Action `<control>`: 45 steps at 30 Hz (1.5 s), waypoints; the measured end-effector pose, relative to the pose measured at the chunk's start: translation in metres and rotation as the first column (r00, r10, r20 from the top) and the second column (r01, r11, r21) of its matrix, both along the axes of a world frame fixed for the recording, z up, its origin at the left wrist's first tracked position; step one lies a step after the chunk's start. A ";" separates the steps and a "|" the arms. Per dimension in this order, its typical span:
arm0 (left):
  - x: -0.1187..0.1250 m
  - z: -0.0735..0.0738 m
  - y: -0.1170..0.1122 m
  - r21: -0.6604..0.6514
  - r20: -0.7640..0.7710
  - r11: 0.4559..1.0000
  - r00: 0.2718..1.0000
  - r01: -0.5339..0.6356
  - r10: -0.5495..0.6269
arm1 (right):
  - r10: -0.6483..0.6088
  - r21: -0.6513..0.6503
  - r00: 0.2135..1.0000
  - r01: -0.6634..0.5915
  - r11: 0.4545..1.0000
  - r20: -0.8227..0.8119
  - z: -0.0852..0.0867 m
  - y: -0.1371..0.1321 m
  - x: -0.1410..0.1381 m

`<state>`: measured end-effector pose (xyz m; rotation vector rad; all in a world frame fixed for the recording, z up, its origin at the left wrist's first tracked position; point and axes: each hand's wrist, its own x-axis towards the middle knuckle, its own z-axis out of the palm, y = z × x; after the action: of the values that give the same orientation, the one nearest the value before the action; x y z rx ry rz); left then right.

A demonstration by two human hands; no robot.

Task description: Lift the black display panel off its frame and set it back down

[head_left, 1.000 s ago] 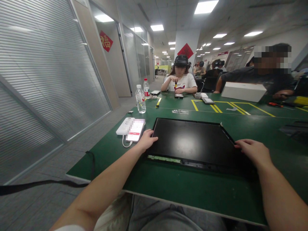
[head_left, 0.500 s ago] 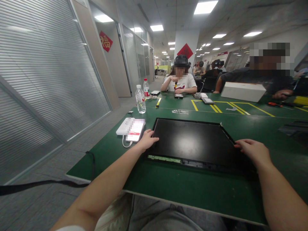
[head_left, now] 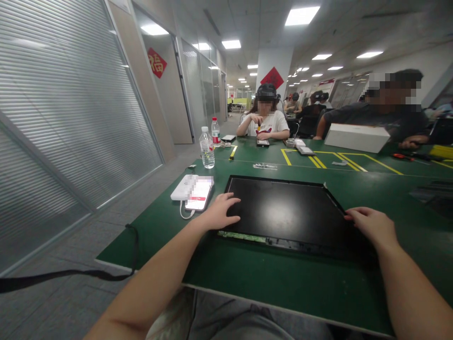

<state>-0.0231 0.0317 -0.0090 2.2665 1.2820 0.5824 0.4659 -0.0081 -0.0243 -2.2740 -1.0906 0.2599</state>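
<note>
A flat black display panel [head_left: 283, 208] in a thin dark frame lies on the green table [head_left: 283, 278] in front of me. Along its near edge a strip of green circuit board [head_left: 242, 237] is exposed. At the panel's left edge is my left hand [head_left: 220, 211], its fingers and thumb spread apart over the border. My right hand [head_left: 373, 224] pinches the right edge of the frame between thumb and fingers. The underside of the panel is hidden.
Left of the panel lie a white power bank [head_left: 183, 187] and a cabled phone [head_left: 199, 194]. Beyond stand two bottles, one clear-capped [head_left: 207, 148], one red-capped [head_left: 215, 132]. Small metal pieces [head_left: 265, 166] lie behind the panel. Two people sit opposite, near a white box [head_left: 356, 137].
My left hand has shifted slightly toward me and rightward, its fingers spreading wider over the panel's edge. The right hand keeps its place on the frame.
</note>
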 end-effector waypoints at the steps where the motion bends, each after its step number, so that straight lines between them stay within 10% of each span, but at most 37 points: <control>1: -0.001 0.002 -0.002 -0.005 -0.014 0.999 0.999 0.044 -0.044 | 0.000 0.007 1.000 0.000 1.000 0.000 0.000 0.000 0.000; 45: -0.011 0.016 -0.003 -0.001 0.005 0.943 0.943 0.333 -0.333 | -0.001 -0.039 0.999 0.002 0.999 0.044 0.007 -0.003 -0.011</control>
<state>-0.0337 0.0283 0.0068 2.4057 0.8635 0.4616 0.4552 -0.0108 -0.0171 -2.3249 -1.1150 0.2335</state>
